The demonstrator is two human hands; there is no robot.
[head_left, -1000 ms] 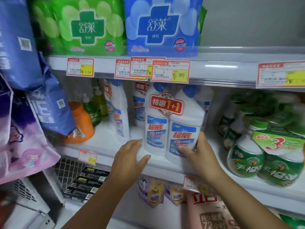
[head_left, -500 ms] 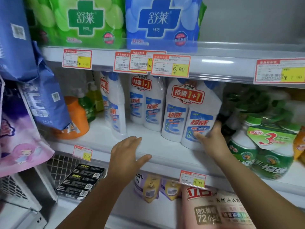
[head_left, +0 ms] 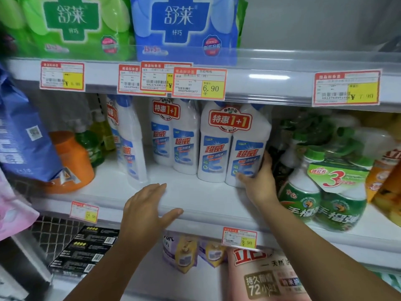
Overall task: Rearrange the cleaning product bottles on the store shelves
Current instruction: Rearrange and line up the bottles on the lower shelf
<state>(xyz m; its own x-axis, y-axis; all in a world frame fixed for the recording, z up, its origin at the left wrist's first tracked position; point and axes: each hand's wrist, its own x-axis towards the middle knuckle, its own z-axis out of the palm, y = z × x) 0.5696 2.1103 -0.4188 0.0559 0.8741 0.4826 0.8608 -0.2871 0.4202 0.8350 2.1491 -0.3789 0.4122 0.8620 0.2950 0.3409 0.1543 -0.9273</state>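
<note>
white twin-pack of bottles [head_left: 230,148] upright, set back from the front edge of the shelf [head_left: 201,196], right hand [head_left: 259,181] fingers curled round its lower right side, left hand [head_left: 147,205] released, flat over that front edge

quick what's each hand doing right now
left hand: open, fingers straight, at the shelf edge, holding nothing
right hand: grips the white twin-pack bottles at the lower right corner
</note>
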